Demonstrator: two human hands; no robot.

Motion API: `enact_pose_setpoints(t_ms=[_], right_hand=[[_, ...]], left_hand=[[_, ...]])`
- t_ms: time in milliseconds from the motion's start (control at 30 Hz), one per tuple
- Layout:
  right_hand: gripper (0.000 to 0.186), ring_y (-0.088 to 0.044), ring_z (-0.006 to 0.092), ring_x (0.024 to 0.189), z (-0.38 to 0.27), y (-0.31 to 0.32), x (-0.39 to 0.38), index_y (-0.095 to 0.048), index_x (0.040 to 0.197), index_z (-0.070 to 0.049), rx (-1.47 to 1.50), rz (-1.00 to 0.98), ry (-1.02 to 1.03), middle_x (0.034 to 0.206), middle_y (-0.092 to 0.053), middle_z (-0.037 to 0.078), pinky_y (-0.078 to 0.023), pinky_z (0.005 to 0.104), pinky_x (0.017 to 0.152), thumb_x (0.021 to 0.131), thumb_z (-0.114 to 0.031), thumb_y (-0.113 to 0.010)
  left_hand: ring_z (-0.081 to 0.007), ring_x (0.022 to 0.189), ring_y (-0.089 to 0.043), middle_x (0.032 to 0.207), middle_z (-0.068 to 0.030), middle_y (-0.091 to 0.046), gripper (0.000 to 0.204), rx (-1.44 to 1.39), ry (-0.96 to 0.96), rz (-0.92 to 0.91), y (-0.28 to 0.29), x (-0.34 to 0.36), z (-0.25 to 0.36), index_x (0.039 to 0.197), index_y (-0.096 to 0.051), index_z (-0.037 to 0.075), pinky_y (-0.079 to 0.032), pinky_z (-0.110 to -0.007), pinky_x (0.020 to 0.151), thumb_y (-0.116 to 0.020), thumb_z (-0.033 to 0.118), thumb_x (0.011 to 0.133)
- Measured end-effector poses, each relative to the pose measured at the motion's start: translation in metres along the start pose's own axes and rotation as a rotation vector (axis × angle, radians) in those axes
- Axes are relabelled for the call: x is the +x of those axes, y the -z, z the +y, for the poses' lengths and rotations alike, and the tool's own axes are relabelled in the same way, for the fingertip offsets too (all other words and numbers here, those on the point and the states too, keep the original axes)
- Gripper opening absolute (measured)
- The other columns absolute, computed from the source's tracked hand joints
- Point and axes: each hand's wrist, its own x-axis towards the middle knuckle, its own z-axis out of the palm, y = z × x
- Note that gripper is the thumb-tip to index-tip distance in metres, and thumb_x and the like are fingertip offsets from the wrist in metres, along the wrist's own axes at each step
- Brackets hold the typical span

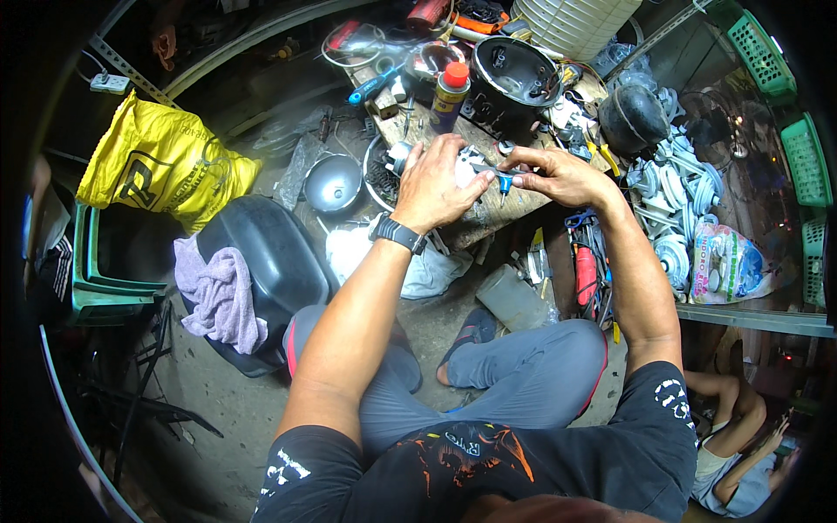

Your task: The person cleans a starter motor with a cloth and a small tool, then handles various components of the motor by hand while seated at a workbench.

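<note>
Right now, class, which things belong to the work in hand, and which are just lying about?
In hand: left hand on a small white part; right hand holding a blue-handled screwdriver.

Lying about: spray can, yellow bag, purple towel, black motor housing.

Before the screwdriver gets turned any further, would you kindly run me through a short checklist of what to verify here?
1. Right hand grips the blue-handled screwdriver: ok, fingers pinch its handle.
2. Left hand steadies the small white part: ok, the hand wraps over it, though it hides most of the part.
3. Screwdriver tip seated in a screw: cannot tell, too small and partly covered.
4. Spray can upright and out of the hands' way: ok, it stands behind them on the wooden board.
5. Loose screws accounted for: cannot tell in the clutter.
</note>
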Motion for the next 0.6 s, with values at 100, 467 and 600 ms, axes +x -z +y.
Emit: enact_pose_setpoints(t_ms=[100,467,600], right_hand=[[0.03,-0.07,0.0385,0.099,-0.005,0.001,-0.001,-0.063,0.124,-0.012,-0.061,0.002,-0.057,0.106,-0.073,0.016,-0.053,0.0462,0.084,0.104,-0.034,-0.062],[0.031,-0.07,0.0373,0.103,0.004,0.001,-0.005,-0.064,0.124,-0.011,0.004,-0.021,-0.007,0.109,-0.073,0.016,-0.053,0.0453,0.086,0.104,-0.034,-0.062],[0.03,-0.07,0.0374,0.102,-0.002,0.004,0.0,-0.063,0.125,-0.011,-0.023,-0.05,-0.042,0.108,-0.072,0.017,-0.053,0.046,0.086,0.104,-0.033,-0.062]], left_hand=[[-0.0352,0.131,-0.056,0.135,-0.0183,-0.06,0.066,-0.015,0.026,-0.012,0.0,0.001,-0.001,0.132,-0.057,0.001,-0.033,-0.051,0.119,-0.067,0.053,0.093],[-0.0357,0.132,-0.055,0.137,-0.0174,-0.059,0.066,0.022,-0.027,-0.03,0.003,0.0,-0.001,0.135,-0.054,0.002,-0.031,-0.054,0.121,-0.066,0.051,0.093],[-0.0358,0.133,-0.055,0.138,-0.0172,-0.059,0.066,0.026,-0.004,-0.041,0.002,0.0,-0.002,0.135,-0.054,0.002,-0.031,-0.054,0.12,-0.066,0.051,0.093]])
